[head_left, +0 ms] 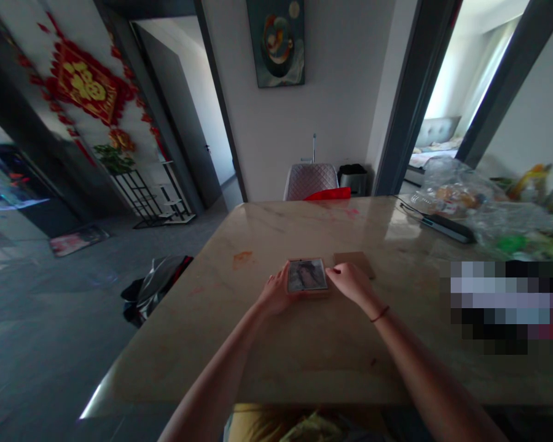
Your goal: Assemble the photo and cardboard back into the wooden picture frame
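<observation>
A small picture frame, with a light wooden-looking rim and a dark picture inside, lies on the marbled table. My left hand grips its left side and lower left corner, fingers along the edge. At the right edge of the frame is my right hand, curled with thumb and forefinger together. Whether those fingertips pinch the rim or something small cannot be made out. A flat brown board lies just behind my right hand, which partly covers it.
Plastic bags with food crowd the table's right side, near a dark elongated device with a cord. A pixelated patch hides the area in front. A quilted chair stands at the far edge. An orange stain marks the tabletop's left.
</observation>
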Demonstrator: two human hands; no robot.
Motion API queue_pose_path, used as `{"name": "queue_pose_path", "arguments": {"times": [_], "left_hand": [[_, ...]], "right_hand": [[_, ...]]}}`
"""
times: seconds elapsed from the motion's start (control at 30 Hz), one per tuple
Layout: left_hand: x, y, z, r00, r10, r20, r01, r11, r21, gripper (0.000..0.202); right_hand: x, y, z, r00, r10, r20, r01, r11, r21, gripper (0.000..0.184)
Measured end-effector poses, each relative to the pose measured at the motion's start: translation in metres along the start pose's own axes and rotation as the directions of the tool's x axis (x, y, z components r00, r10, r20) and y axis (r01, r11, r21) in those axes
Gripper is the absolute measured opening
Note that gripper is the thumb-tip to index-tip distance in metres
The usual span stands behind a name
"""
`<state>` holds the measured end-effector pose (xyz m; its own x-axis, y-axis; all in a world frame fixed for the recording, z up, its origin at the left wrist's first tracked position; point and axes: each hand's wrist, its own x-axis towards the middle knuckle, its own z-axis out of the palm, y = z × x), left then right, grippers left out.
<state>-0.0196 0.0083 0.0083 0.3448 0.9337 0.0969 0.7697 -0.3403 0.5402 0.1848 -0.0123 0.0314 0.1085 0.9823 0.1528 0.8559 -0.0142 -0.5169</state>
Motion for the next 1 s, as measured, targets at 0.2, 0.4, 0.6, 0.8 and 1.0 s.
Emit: {"name": "queue_pose_path", "arguments": {"times": [0.2,0.4,0.6,0.8,1.0], "left_hand": [[-0.003,0.015,0.008,0.994,-0.076,-0.077,0.081,0.995,0.060,0.091],[-0.004,0.021,0.009,0.988,-0.116,-0.097,0.117,0.993,0.004,0.101],[-0.004,0.022,0.007,0.987,-0.118,-0.108,0.115,0.993,-0.031,0.109],[-0.004,0.019,0.011,0.987,-0.114,-0.117,0.110,0.993,-0.042,0.114],[-0.005,0.021,0.014,0.976,-0.163,-0.146,0.153,0.985,-0.077,0.115]], "right_hand": [[0.010,0.010,0.006,0.997,-0.042,0.071,0.018,0.952,0.307,0.039],[0.015,0.011,0.005,0.945,0.139,0.298,-0.299,0.735,0.608,0.023],[0.018,0.007,-0.003,0.955,0.174,0.241,-0.292,0.709,0.643,0.024],[0.015,0.011,-0.009,0.951,0.066,0.302,-0.241,0.768,0.593,0.030],[0.010,0.010,-0.017,0.934,-0.073,0.349,-0.205,0.690,0.694,0.031]]}}
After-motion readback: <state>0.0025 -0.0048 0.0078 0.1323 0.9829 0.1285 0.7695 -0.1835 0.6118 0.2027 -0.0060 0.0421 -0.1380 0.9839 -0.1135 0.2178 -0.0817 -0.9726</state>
